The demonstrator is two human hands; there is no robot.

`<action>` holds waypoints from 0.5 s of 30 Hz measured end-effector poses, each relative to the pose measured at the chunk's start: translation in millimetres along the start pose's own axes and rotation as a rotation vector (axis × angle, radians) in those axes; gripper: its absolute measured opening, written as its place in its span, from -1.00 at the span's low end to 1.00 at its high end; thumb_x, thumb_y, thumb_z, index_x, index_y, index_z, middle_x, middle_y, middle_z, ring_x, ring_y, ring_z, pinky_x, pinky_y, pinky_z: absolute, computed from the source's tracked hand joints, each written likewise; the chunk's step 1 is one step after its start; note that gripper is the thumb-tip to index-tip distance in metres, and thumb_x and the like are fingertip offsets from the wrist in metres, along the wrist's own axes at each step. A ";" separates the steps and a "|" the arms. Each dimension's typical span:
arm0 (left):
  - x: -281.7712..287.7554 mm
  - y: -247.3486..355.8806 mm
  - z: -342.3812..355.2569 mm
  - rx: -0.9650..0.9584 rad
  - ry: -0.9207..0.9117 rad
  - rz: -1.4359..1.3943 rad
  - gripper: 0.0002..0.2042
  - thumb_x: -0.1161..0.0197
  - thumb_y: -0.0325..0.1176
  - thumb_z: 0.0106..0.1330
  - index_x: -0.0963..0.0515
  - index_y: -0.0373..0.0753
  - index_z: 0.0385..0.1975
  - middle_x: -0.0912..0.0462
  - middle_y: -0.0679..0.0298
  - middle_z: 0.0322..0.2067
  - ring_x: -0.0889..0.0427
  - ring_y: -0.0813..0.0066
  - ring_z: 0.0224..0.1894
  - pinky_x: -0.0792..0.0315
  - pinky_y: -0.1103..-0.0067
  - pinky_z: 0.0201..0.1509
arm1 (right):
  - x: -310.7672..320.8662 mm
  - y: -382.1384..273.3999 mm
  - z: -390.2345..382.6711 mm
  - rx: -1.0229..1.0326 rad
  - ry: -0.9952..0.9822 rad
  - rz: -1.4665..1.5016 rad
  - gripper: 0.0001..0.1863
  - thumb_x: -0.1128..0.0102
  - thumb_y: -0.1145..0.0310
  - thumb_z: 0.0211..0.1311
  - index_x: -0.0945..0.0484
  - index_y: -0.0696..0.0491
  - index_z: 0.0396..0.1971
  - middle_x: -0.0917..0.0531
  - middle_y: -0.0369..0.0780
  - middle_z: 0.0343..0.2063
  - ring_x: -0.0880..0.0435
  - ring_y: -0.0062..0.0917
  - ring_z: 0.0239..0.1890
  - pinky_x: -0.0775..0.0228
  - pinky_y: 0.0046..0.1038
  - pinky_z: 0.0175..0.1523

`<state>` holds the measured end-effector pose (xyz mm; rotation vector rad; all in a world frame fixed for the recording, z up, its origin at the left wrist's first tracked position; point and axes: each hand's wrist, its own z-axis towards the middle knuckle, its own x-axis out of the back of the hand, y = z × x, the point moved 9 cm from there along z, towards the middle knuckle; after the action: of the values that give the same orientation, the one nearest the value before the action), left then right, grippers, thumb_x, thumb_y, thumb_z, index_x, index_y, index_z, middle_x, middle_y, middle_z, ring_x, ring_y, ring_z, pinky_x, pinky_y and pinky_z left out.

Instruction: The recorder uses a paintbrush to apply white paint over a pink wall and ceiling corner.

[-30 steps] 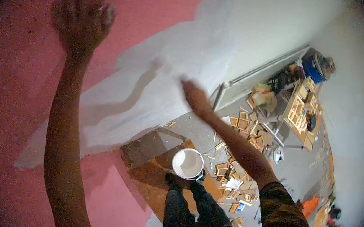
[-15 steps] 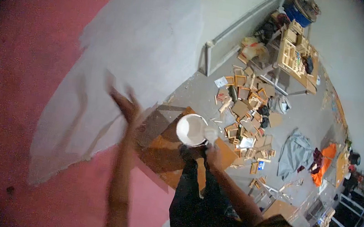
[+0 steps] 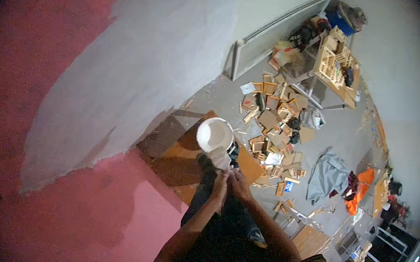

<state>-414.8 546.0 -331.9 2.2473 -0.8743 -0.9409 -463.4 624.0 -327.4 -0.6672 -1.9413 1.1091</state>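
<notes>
My left hand point(image 3: 221, 181) and my right hand point(image 3: 237, 183) are together in front of my body, fingers closed. Both are at the near end of a pale flat tool point(image 3: 219, 158), which looks like a scraper coated in whitish paste. My fingers hide its handle. The tool lies across the near rim of a white bucket point(image 3: 200, 134), whose inside is coated with the same pale stuff. Below the bucket is a brown wooden board point(image 3: 175, 171). At the left, a broad whitish patch point(image 3: 140, 53) covers part of a pink wall point(image 3: 83, 209).
Wooden frames and offcuts point(image 3: 273, 134) litter the grey floor. A table point(image 3: 350, 94) with wooden racks stands at the back, near a blue tub point(image 3: 341, 23). A grey cloth point(image 3: 327, 178) and an orange cloth point(image 3: 360, 193) lie at the right.
My left hand, spread before the wall earlier, has come down and right to meet my right hand. The pale tool has shifted from the bucket's right side to its near rim.
</notes>
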 end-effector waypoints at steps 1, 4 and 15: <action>16.1 -21.5 0.4 0.111 0.034 -0.129 -0.63 0.17 -0.15 0.32 -0.32 -0.29 -0.04 -0.43 0.22 -0.08 -0.41 0.47 -0.06 -0.29 0.59 -0.01 | -14.2 -7.5 -7.7 -0.106 -0.168 0.326 -0.72 0.17 0.22 0.27 -0.41 0.13 -0.34 -0.46 -0.22 -0.45 -0.40 -0.61 -0.42 -0.26 -0.51 -0.30; 28.0 -25.6 -10.9 0.088 -0.123 -0.169 -0.63 0.16 -0.16 0.31 -0.32 -0.31 -0.05 -0.44 0.19 -0.09 -0.45 0.43 -0.08 -0.32 0.58 -0.02 | -12.6 -18.9 -23.0 -0.163 -0.396 0.472 -0.65 0.22 0.13 0.29 -0.46 0.08 -0.38 -0.46 -0.34 -0.49 -0.38 -0.70 -0.46 -0.27 -0.57 -0.34; 219.6 -89.4 -34.5 0.146 0.044 -0.623 -0.72 0.03 -0.19 0.24 -0.31 -0.26 -0.19 -0.43 0.25 -0.42 -0.46 0.42 -0.43 -0.44 0.48 -0.34 | 61.9 41.5 -177.2 -0.242 -0.797 -0.287 -0.65 0.12 0.15 0.20 -0.48 0.15 -0.36 -0.51 -0.07 -0.51 -0.48 -0.24 -0.46 -0.29 -0.27 -0.31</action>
<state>-237.6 450.0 -461.3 2.7192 -0.2126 -1.1068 -347.9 771.9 -286.0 -0.0264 -2.7679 1.0477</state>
